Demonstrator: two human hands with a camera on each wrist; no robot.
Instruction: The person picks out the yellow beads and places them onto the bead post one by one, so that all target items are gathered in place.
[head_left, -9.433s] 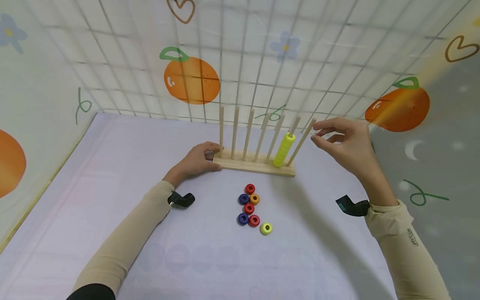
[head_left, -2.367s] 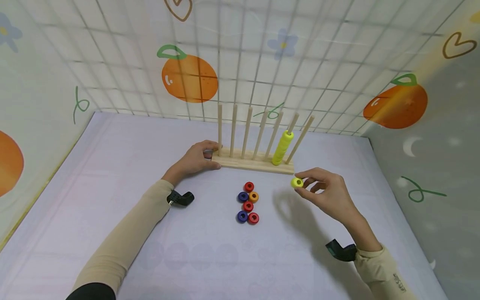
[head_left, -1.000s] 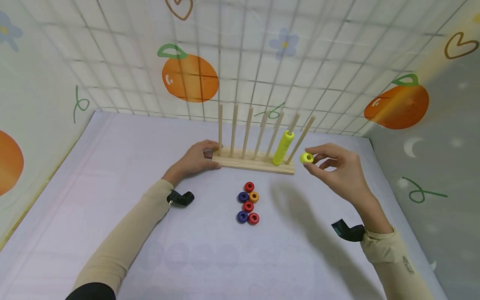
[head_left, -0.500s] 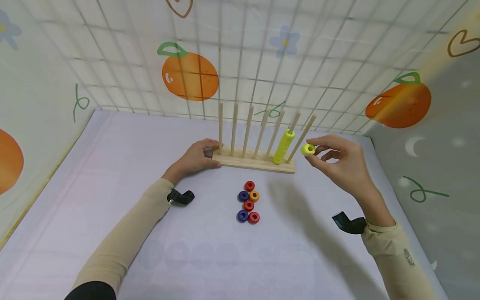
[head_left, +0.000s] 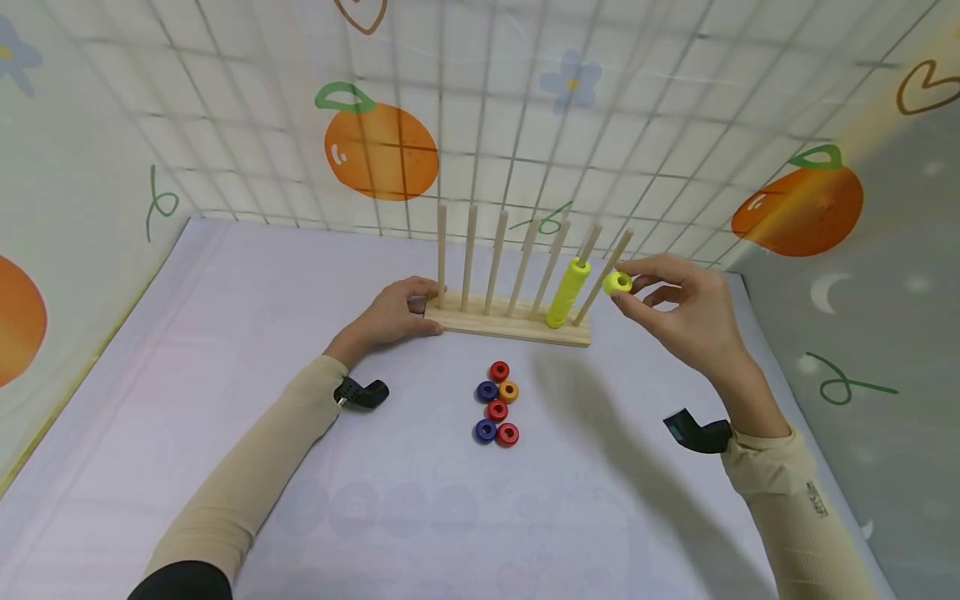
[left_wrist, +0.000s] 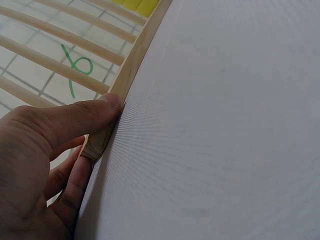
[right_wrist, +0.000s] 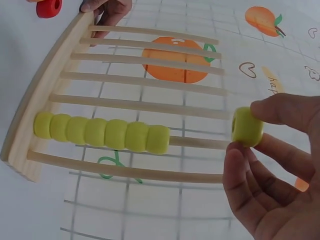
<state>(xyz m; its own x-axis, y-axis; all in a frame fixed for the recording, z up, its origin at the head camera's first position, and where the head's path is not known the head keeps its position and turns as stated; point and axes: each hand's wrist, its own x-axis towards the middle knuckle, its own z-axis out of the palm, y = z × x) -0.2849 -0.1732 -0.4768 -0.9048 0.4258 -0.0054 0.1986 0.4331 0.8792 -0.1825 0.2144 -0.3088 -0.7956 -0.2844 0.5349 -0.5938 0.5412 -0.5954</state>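
A wooden peg rack [head_left: 510, 323] with several upright pegs stands near the back of the table. My left hand [head_left: 390, 312] grips the left end of its base, thumb in front, as the left wrist view shows on the wooden base [left_wrist: 127, 75]. A stack of yellow beads [head_left: 567, 293] fills most of the second peg from the right; the other pegs are bare. My right hand [head_left: 686, 312] pinches a single yellow bead [right_wrist: 247, 127] between thumb and fingers. In the head view that bead is just right of the rightmost peg [head_left: 617, 258], above the table.
Loose red, blue and orange beads lie in a cluster in front of the rack, among them a red bead [head_left: 507, 434], a blue bead [head_left: 485, 430] and an orange bead [head_left: 508, 392]. A printed cloth wall [head_left: 262, 100] with a grid rises close behind the rack.
The yellow bead at the front of the cluster was picked up by my right hand, then raised toward the upper part of the rightmost peg. My left hand has stayed on the rack.
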